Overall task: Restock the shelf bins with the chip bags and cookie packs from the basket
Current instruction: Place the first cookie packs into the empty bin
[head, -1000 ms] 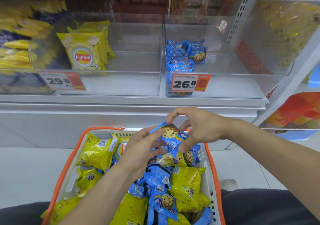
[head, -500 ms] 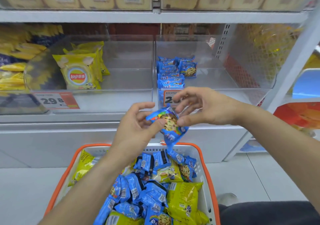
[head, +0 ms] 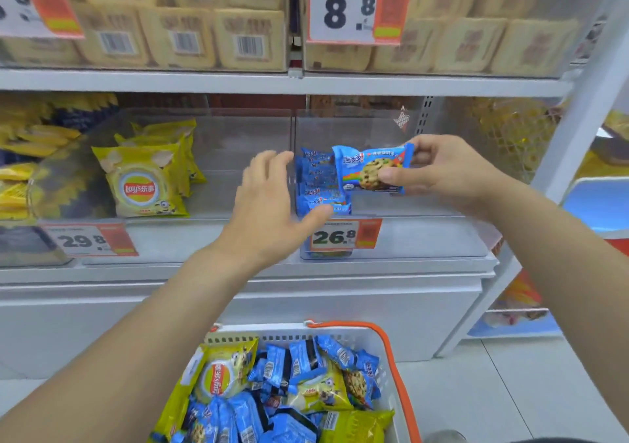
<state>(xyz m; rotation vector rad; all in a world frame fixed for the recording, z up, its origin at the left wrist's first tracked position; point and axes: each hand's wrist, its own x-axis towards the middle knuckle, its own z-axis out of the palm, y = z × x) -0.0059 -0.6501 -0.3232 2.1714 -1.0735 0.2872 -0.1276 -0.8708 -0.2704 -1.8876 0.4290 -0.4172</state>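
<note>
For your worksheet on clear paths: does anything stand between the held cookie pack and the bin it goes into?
Nothing visible does. The right hand holds the cookie pack above the open bin, beside the stacked packs.

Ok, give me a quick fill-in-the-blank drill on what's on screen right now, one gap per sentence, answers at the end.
1. The right hand pinches a blue ____ pack over the clear bin.
2. The price tag on that bin reads ____.
3. The left hand holds ____.
4. The basket handle is coloured ____.

Missing words: cookie; 26.8; nothing; orange
</note>
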